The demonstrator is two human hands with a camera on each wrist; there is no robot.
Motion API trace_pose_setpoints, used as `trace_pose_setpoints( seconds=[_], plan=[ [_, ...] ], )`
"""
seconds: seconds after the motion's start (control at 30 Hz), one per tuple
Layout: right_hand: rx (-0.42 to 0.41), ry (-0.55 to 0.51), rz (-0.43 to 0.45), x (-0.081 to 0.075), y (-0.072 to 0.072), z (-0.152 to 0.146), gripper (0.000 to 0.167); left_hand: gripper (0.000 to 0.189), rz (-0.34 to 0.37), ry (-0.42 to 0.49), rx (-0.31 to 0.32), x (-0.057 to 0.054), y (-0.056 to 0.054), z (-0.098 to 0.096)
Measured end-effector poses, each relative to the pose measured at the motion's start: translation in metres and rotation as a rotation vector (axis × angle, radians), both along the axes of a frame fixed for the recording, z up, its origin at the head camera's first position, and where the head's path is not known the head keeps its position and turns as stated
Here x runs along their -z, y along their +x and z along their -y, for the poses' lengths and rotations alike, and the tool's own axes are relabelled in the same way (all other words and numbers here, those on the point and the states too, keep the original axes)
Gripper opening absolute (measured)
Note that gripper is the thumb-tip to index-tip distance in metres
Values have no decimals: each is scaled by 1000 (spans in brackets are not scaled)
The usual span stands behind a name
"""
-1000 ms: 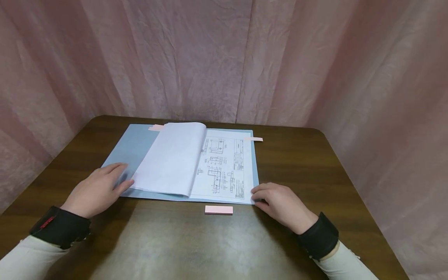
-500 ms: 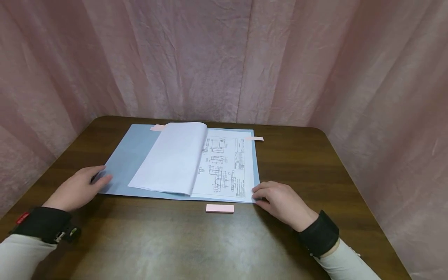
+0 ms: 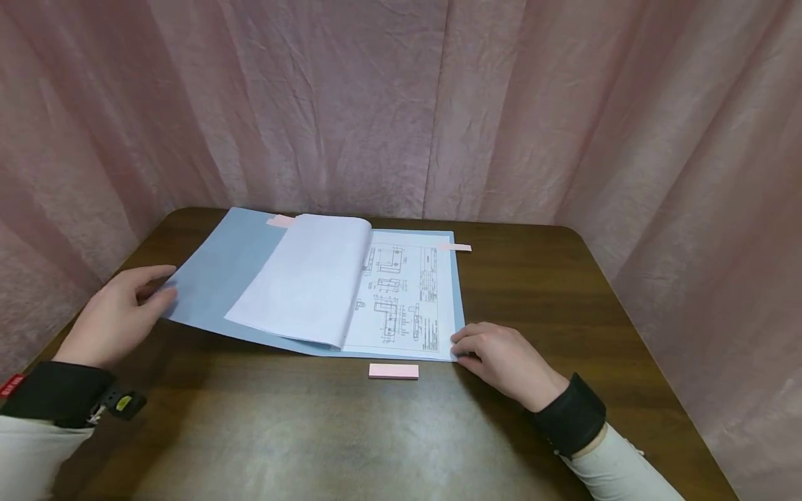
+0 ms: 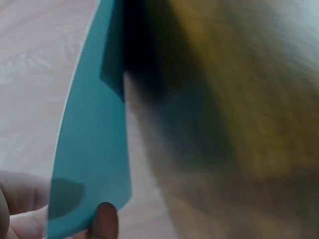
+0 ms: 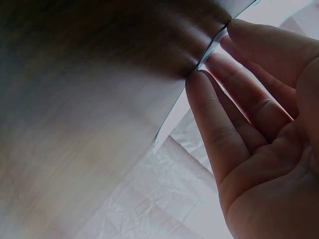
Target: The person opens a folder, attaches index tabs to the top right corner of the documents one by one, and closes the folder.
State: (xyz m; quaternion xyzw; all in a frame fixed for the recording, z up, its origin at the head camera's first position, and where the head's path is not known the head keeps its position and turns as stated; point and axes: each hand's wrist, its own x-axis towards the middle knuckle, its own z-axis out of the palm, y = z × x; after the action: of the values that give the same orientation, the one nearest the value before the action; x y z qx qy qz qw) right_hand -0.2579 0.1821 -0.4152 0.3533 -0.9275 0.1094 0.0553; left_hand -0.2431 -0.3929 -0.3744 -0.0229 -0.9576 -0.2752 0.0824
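Note:
A light blue folder [image 3: 216, 271] lies spread on the table, its left cover raised off the surface at the near corner. My left hand [image 3: 119, 313] pinches that corner; the left wrist view has the thumb [image 4: 105, 221] on one face of the cover and fingers behind it. Inside the folder, a white sheet [image 3: 301, 278] is turned over leftward, beside a page with technical drawings [image 3: 401, 299]. My right hand [image 3: 504, 362] rests at the folder's lower right corner, its fairly straight fingers [image 5: 214, 114] touching the edge.
A pink pad of sticky notes [image 3: 393, 371] lies on the brown table [image 3: 313, 431] just in front of the folder. Pink sticky strips stick out at the page's right edge [image 3: 460, 248] and near the turned sheet's top left [image 3: 280, 221]. Pink curtains [image 3: 376, 104] hang behind.
My left hand has moved left from beside the turned sheet to the folder's left corner, then up, raising the cover with it. My right hand has stayed at its corner.

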Motion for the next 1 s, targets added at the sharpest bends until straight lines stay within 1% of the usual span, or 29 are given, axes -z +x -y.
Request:
trace_pose_setpoints(
  seconds=[0.1,0.27,0.37,0.43,0.53,0.6,0.7,0.8,0.87,1.0],
  plan=[
    [-4,1,-10,0,1,0,23,54,-83,10,7,-12,3,-12],
    [-15,-2,-22,0,1,0,21,59,-189,63,52,-30,8,-37],
    [-21,-6,-29,0,1,0,20,68,-253,129,84,-40,10,-57],
    [-24,-8,-35,0,2,-1,19,75,-293,179,119,-46,11,-71],
    [-26,-12,-40,1,2,-1,19,88,-331,254,170,-53,10,-94],
    [-22,-12,-38,1,2,-2,19,97,-338,299,212,-57,8,-109],
    [-13,-7,-33,2,1,-2,20,105,-345,337,297,-58,4,-130],
    [-9,-3,-28,3,1,-3,20,105,-317,333,382,-54,-3,-149],
    [-13,-3,-34,3,1,-4,20,100,-291,312,428,-49,-8,-161],
    [-21,-9,-44,4,1,-6,19,77,-218,261,506,-35,-20,-183]
  ],
)
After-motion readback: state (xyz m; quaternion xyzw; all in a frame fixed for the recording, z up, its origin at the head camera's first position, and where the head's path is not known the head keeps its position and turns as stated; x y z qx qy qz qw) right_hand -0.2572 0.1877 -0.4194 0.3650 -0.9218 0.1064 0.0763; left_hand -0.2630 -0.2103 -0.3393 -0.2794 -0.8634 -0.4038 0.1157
